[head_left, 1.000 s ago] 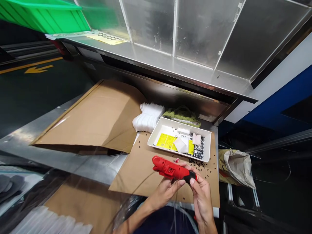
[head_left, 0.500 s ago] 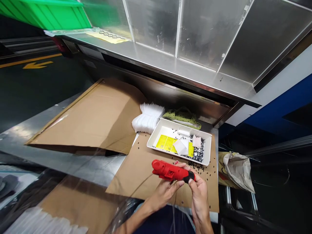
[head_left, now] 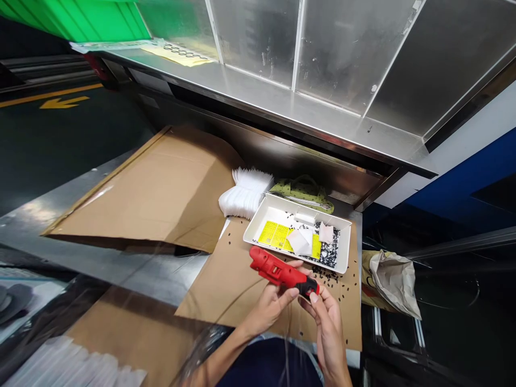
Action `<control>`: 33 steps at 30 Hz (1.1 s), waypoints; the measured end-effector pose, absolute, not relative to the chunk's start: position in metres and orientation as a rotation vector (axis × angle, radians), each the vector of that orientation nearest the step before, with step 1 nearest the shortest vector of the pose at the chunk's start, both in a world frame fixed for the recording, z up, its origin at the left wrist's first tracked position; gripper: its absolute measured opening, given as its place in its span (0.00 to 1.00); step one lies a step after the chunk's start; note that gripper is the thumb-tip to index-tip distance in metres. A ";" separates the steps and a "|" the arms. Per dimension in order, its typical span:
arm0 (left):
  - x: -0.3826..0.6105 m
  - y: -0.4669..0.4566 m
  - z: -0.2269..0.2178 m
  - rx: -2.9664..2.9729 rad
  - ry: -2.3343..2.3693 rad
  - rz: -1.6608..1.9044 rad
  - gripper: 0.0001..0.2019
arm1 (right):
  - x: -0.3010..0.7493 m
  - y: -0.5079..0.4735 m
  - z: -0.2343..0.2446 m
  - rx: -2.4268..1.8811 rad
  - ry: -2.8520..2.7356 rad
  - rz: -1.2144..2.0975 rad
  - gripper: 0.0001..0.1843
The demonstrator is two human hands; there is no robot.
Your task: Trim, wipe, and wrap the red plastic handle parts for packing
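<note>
A red plastic tool (head_left: 278,271) with a black end is held over a cardboard sheet (head_left: 229,285). My left hand (head_left: 271,305) grips it from below, thumb and fingers closed on its body. My right hand (head_left: 324,317) pinches its black end with the fingertips. Just behind the tool stands a white tray (head_left: 258,220) with yellow labels, white pads and small black pieces in it.
Black specks lie scattered on the cardboard near the tray. A stack of white sheets (head_left: 245,193) and a green bag (head_left: 302,192) sit behind the tray. A large cardboard sheet (head_left: 153,188) leans at left. A crumpled paper bag (head_left: 393,282) hangs off the right edge.
The red tool has tilted, its left end rising slightly toward the tray. Both hands keep hold of it.
</note>
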State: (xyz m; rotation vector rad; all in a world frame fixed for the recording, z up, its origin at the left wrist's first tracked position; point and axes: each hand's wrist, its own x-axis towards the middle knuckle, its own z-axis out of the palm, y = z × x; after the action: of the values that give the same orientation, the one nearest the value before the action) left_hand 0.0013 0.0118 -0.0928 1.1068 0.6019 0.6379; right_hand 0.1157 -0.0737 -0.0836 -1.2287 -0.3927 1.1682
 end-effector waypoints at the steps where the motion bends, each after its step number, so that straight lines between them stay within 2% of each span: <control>1: 0.001 0.014 -0.093 1.051 0.583 0.666 0.33 | 0.117 -0.076 -0.082 -1.221 -0.402 1.177 0.23; 8: 0.002 0.022 -0.095 0.782 0.516 0.711 0.36 | 0.117 -0.082 -0.079 -1.228 -0.382 1.109 0.20; 18: 0.002 0.011 -0.077 1.146 0.616 0.554 0.30 | 0.106 -0.070 -0.080 -1.071 -0.223 1.170 0.24; 25: 0.008 0.009 -0.080 1.146 0.596 0.558 0.26 | 0.107 -0.069 -0.089 -1.001 -0.103 1.153 0.19; 30: 0.008 0.009 -0.082 1.204 0.628 0.551 0.29 | 0.111 -0.068 -0.092 -0.866 -0.023 1.249 0.11; 33: 0.008 0.008 -0.082 1.222 0.646 0.559 0.31 | 0.114 -0.065 -0.094 -0.835 0.051 1.280 0.10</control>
State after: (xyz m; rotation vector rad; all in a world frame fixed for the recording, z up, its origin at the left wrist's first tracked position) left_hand 0.0078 0.0083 -0.0824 1.2225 0.6462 0.5592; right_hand 0.1138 -0.0651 -0.0944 -0.8351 0.0506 1.2795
